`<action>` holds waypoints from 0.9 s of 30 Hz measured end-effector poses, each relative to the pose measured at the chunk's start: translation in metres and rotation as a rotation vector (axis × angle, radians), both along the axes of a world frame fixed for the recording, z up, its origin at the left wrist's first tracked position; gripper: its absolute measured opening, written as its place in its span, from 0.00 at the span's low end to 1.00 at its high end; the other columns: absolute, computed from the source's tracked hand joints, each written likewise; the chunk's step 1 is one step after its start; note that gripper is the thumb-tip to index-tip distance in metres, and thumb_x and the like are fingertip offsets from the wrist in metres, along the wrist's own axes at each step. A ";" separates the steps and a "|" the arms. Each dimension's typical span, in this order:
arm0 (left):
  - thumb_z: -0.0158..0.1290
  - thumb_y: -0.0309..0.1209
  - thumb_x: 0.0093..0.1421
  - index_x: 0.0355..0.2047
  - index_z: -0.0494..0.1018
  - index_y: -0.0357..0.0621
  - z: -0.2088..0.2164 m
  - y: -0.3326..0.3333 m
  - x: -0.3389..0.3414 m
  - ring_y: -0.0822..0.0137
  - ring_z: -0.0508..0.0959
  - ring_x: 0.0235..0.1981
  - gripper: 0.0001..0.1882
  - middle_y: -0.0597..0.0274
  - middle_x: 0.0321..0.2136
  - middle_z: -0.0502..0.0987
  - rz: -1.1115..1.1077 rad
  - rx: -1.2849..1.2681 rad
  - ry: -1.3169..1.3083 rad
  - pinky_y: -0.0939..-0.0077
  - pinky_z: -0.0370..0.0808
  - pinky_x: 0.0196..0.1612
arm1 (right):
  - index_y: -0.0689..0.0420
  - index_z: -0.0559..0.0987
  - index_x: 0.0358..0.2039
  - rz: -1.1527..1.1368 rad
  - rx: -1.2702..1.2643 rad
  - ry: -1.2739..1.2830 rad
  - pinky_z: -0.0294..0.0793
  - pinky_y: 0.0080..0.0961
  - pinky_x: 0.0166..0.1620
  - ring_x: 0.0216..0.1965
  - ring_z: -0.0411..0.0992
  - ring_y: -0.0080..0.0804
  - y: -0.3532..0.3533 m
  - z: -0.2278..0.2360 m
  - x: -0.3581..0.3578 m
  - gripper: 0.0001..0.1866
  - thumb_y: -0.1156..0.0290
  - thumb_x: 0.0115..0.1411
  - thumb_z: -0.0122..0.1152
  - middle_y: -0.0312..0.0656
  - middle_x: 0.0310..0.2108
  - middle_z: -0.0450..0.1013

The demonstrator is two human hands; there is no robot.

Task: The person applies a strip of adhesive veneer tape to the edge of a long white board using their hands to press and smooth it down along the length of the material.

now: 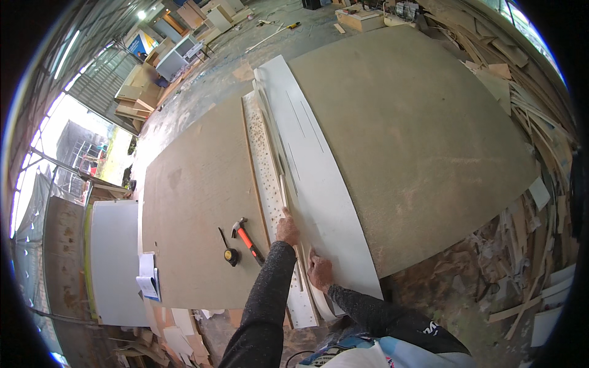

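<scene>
My left hand (287, 229) closes round a thin pale strip (283, 191) that runs away from me along the seam between the boards. Just right of it and nearer my body, my right hand (319, 270) has its fingers curled at the edge of a long white panel (319, 178); what they grip, if anything, is hidden. Left of the strip lies a narrow white board (265, 156) covered in small dark spots or holes. A claw hammer (246, 238) with an orange-and-black handle and a tape measure (230, 256) lie on the brown sheet left of my forearm.
Large brown sheets (405, 141) form the work surface on both sides. An open notebook (147, 276) lies at the left edge. Wood offcuts (540, 129) pile up along the right side. A person (158, 78) is at the far left among panels and cabinets.
</scene>
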State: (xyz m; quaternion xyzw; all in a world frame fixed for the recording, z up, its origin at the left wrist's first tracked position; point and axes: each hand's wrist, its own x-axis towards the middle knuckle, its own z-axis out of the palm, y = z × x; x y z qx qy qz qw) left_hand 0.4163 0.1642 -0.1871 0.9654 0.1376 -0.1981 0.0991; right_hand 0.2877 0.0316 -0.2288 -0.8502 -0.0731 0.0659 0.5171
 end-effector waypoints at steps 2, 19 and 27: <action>0.47 0.24 0.53 0.64 0.38 0.26 -0.006 -0.010 0.008 0.41 0.75 0.43 0.42 0.28 0.41 0.71 -0.031 0.005 -0.021 0.57 0.72 0.48 | 0.69 0.72 0.43 -0.051 0.027 -0.037 0.69 0.44 0.32 0.31 0.72 0.57 0.006 -0.024 0.025 0.16 0.75 0.55 0.51 0.58 0.26 0.72; 0.48 0.23 0.52 0.63 0.38 0.26 0.015 -0.018 0.010 0.41 0.75 0.42 0.43 0.27 0.41 0.71 0.035 -0.075 0.039 0.57 0.73 0.47 | 0.68 0.68 0.53 -0.164 0.065 -0.182 0.70 0.46 0.29 0.27 0.73 0.56 -0.003 -0.009 -0.013 0.23 0.78 0.54 0.48 0.60 0.25 0.71; 0.50 0.26 0.54 0.63 0.39 0.24 0.003 -0.007 0.004 0.40 0.76 0.41 0.42 0.29 0.38 0.73 -0.028 -0.013 -0.043 0.57 0.73 0.45 | 0.68 0.70 0.50 -0.030 0.105 -0.005 0.72 0.44 0.37 0.33 0.73 0.56 0.016 -0.005 0.069 0.23 0.73 0.53 0.52 0.60 0.30 0.72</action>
